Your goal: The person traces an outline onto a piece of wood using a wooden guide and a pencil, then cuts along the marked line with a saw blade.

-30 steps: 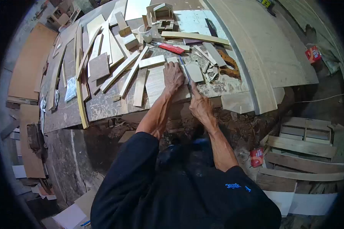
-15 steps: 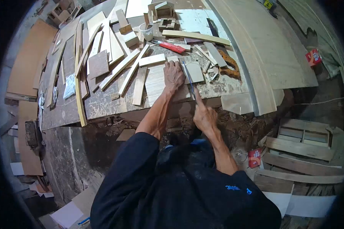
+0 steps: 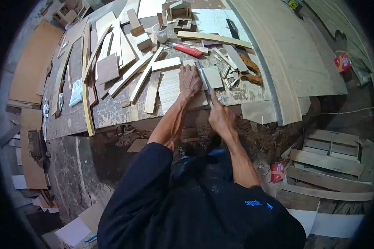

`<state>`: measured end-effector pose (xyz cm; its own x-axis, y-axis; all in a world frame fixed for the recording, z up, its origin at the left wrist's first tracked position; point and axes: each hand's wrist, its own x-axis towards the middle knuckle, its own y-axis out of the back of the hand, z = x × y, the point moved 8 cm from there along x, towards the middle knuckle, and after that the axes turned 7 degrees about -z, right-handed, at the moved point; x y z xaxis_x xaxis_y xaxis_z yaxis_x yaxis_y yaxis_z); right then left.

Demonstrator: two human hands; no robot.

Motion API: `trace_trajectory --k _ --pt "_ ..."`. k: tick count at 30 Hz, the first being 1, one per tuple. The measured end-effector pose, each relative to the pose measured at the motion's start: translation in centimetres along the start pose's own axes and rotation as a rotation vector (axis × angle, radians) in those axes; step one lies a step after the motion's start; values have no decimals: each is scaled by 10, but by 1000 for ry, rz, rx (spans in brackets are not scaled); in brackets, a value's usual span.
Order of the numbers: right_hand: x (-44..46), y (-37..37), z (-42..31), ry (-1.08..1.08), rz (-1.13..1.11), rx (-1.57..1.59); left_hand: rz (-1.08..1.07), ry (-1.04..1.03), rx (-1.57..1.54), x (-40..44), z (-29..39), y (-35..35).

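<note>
Your left hand (image 3: pixel 190 81) rests over a flat, pale, wood-grained board (image 3: pixel 168 89), probably to steady it; whether its fingers pinch something, I cannot tell. Your right hand (image 3: pixel 222 119) is closed around the near end of a long, narrow, grey-blue metal tool (image 3: pixel 205 78), perhaps to steer it; its free length extends far and slightly left from this grip, beside your left hand.

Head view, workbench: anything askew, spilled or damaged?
Yes: the long yellowish strip, well left of the left hand, pokes past the front edge of the workbench, where it might get knocked. The bench surface there looks scuffed and patchy. I see no clear spill.
</note>
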<state>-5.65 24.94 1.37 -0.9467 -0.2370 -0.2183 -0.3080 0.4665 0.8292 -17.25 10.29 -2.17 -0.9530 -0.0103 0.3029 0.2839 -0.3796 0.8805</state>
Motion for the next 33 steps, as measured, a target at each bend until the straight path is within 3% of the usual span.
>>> trace_trajectory --k 2,5,6,10,14,18,25,26,29,33 --pt "29 -1 -2 75 69 2 -22 24 0 -2 1 1" --pt "1 -3 0 230 290 -64 20 20 0 -3 -3 -5" --pt "-20 1 -1 72 73 -61 27 19 -12 -2 -5 -9" --pt "-27 3 6 3 -9 10 -40 33 -15 -7 -6 -7" --pt "19 -4 1 126 147 -11 -14 33 -10 0 -5 -5" --pt "-39 3 1 -9 -62 -55 -23 29 -28 9 -3 -2" --pt "0 11 -13 108 191 -15 -14 23 4 4 -2 -2" --pt "-16 7 -6 -30 1 24 -6 23 -5 2 -3 -3" --pt "-35 4 -2 26 38 -69 27 9 0 -5 -7 -9" --pt "7 -5 5 15 58 -57 5 -11 8 2 -2 -2"
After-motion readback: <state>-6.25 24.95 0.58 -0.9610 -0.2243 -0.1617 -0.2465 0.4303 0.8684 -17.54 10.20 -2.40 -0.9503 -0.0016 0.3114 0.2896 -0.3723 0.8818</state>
